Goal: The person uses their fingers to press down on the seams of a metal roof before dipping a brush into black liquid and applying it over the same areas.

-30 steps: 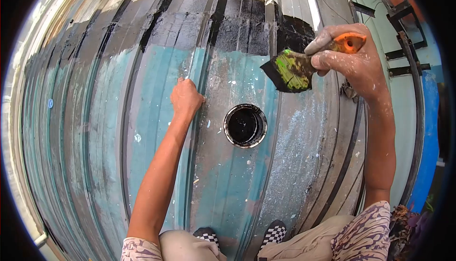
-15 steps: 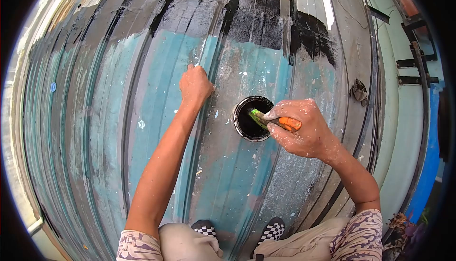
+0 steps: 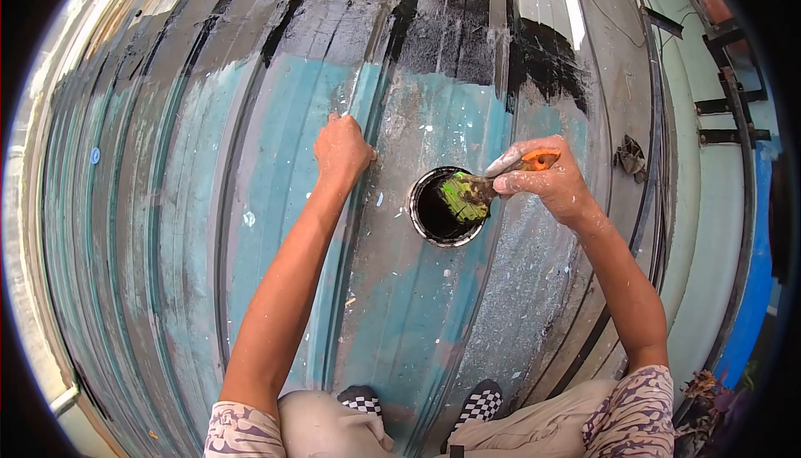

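The paintbrush has an orange handle and a ferrule smeared with bright green and dark paint, its bristles black toward the tip. It is tilted over the mouth of the round paint can, whose inside is black and whose pale rim is stained dark. The right hand, speckled with pale paint, pinches the handle between thumb and fingers. The left hand has its fingers curled together at a raised rib of the teal and grey corrugated metal sheet.
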`<state>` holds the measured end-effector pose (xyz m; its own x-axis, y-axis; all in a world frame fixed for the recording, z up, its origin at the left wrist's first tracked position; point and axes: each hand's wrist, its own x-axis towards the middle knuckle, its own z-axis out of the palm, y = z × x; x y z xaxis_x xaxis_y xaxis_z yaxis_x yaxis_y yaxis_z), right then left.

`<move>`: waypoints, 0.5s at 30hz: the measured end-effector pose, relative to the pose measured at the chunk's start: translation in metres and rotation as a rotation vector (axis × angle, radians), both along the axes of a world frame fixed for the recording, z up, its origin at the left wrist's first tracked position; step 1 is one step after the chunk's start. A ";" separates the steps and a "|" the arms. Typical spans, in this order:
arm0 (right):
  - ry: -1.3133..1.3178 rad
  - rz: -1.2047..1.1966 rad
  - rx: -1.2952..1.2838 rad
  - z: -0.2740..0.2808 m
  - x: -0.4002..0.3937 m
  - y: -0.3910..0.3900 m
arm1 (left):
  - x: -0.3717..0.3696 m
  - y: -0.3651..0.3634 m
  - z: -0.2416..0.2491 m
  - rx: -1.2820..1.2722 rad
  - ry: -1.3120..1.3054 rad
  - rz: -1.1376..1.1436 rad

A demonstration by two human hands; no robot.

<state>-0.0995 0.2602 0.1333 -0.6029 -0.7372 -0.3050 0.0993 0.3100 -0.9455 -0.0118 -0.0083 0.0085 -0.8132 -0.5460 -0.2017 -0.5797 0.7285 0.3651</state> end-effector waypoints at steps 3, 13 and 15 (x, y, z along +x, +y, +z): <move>-0.080 -0.098 -0.020 -0.005 -0.015 0.014 | -0.001 -0.001 0.001 0.013 -0.023 0.008; -0.485 -0.282 -0.201 -0.039 -0.046 0.048 | -0.001 0.000 -0.002 -0.009 -0.020 0.010; -0.545 -0.277 -0.226 -0.054 -0.045 0.052 | -0.001 0.000 0.001 -0.008 -0.024 0.007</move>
